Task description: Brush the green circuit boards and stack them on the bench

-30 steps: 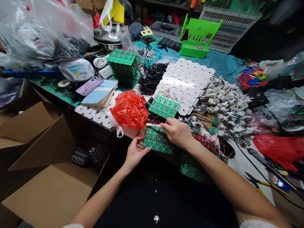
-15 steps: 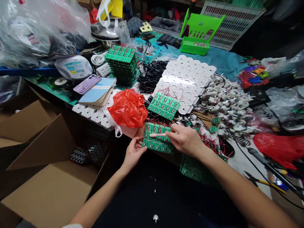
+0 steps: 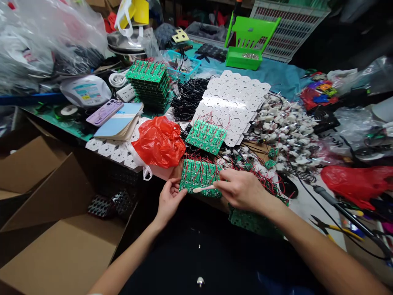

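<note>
Shifted: pale thin stick [image 3: 203, 188], pinched in right hand [image 3: 242, 189], now over near edge of green rectangular circuit board [image 3: 199, 174]. Left hand [image 3: 168, 200], fingers curled, grips its left edge.

Teal-clothed worktable [image 3: 285, 78]; open brown cardboard boxes [image 3: 61, 254], near left; bright green plastic chair [image 3: 249, 35], far; white slatted grille [image 3: 296, 28] behind it.

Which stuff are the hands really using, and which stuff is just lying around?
In use: green circuit board, held by the left hand; pale stick, pinched in the right hand.
Lying about: red bag, purple phone, blue notebook, stack of boards.
</note>
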`<action>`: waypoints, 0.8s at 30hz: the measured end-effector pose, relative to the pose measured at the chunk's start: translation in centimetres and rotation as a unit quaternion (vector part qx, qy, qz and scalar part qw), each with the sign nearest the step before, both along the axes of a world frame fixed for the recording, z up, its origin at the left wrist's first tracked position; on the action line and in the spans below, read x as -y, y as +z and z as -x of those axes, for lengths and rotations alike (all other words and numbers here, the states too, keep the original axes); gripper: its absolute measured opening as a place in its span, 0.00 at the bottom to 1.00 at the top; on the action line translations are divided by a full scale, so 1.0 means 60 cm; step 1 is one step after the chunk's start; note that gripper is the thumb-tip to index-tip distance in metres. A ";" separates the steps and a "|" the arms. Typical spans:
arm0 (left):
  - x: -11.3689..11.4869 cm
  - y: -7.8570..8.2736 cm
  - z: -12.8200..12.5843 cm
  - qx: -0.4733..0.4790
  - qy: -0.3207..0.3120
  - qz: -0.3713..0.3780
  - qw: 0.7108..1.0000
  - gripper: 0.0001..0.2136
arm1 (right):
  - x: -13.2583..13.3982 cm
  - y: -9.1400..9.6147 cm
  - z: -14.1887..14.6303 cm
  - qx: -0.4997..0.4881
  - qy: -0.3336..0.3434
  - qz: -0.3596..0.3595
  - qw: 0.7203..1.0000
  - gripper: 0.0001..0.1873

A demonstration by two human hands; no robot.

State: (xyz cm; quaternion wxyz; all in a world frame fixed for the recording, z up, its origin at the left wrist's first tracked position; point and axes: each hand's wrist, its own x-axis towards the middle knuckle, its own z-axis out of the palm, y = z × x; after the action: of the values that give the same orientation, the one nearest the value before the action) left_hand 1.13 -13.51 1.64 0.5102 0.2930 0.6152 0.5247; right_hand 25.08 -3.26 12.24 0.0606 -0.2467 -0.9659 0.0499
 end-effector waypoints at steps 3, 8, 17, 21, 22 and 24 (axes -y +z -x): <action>0.000 -0.003 0.002 -0.003 -0.006 -0.003 1.000 0.22 | -0.029 -0.013 -0.002 0.017 -0.035 -0.022 0.999 0.13; 0.000 -0.003 0.005 -0.024 -0.011 -0.017 1.000 0.22 | -0.084 -0.015 0.002 0.017 -0.102 -0.070 0.992 0.15; -0.002 0.004 0.003 -0.043 -0.012 0.003 0.999 0.20 | -0.006 0.027 -0.025 0.013 -0.010 0.009 1.000 0.12; -0.004 0.005 0.003 -0.045 -0.009 0.004 0.999 0.21 | -0.024 0.006 -0.035 0.035 -0.035 0.008 0.999 0.12; -0.004 0.004 0.003 -0.042 -0.009 0.004 0.999 0.21 | -0.036 0.000 -0.036 0.034 -0.051 0.001 0.998 0.13; -0.005 0.003 0.004 -0.037 -0.007 0.003 0.999 0.21 | -0.064 -0.008 -0.037 0.032 -0.082 -0.013 0.996 0.15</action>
State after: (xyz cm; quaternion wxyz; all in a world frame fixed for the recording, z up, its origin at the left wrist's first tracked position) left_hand 0.89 -13.22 1.84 0.4914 0.3149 0.6336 0.5078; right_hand 27.32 0.55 11.78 0.0371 -0.3254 -0.9445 0.0243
